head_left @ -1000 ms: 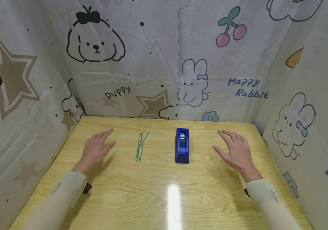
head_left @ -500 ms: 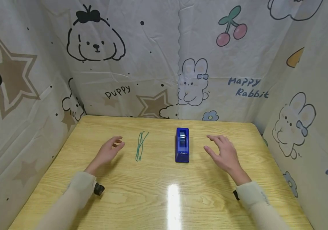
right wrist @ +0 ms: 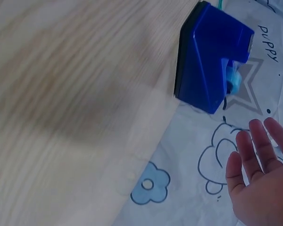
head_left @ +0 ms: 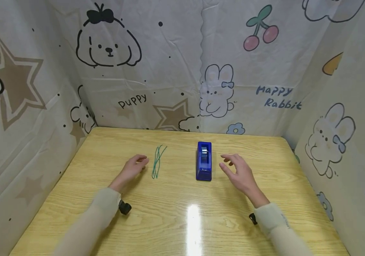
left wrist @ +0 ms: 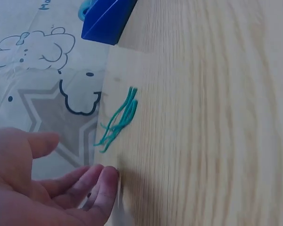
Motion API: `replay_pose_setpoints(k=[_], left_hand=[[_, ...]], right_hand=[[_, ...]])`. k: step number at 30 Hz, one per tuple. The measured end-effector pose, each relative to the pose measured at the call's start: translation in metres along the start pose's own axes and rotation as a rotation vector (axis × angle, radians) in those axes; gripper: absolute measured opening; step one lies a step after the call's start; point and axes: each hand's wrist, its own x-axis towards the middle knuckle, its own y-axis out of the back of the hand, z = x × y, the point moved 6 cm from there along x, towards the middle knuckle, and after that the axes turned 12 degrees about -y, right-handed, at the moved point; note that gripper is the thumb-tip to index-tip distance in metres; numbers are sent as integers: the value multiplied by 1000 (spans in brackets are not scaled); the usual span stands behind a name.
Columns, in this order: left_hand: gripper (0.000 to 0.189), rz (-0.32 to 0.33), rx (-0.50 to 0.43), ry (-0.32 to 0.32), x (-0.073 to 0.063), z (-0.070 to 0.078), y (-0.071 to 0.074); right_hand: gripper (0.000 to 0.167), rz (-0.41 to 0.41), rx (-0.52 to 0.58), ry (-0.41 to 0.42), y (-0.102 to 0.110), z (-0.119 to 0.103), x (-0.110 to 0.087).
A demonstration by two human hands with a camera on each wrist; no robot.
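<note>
A blue tape dispenser (head_left: 204, 170) with a roll of tape (head_left: 204, 152) in it stands on the table, right of the middle. To its left lies a small bundle of green string (head_left: 157, 164), looped and loose at the ends. My left hand (head_left: 132, 170) hovers just left of the string, fingers relaxed and holding nothing. Close to the dispenser's right side is my right hand (head_left: 241, 175), thumb and fingers apart and nothing in it. In the right wrist view, the dispenser (right wrist: 205, 61) shows from its side, away from the fingers (right wrist: 247, 155).
The light wood table (head_left: 169, 217) has a glare spot near its front. Printed cloth (head_left: 169, 71) walls it in at the back and both sides. A small black device (head_left: 125, 207) sits on the left wrist, another (head_left: 253, 218) on the right.
Both hands have moved inward, the left toward the string and the right toward the tape dispenser. Their fingers have bent a little more. String and dispenser stay put on the table.
</note>
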Motion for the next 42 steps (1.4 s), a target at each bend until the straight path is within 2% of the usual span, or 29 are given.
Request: replay_pose_setpoints(k=[6, 12, 17, 20, 26, 32, 37, 42], left_hand=[[49, 39, -21, 56, 8, 2, -9], [45, 57, -4, 80, 16, 7, -17], [42, 49, 6, 109, 20, 14, -24], [39, 66, 63, 118, 24, 17, -27], [35, 145, 199, 119, 35, 17, -33], [28, 203, 223, 145, 39, 14, -38], [22, 237, 261, 135, 41, 17, -39], [17, 247, 274, 132, 41, 16, -40]], right_hand=[[39, -42, 93, -53, -14, -2, 4], [38, -63, 131, -113, -25, -1, 7], [40, -57, 131, -126, -29, 0, 8], [40, -51, 138, -129, -30, 0, 8], [39, -35, 146, -135, -29, 2, 9], [37, -36, 173, -146, -31, 5, 10], [38, -57, 206, -167, -33, 7, 10], [37, -66, 235, -179, -33, 6, 10]])
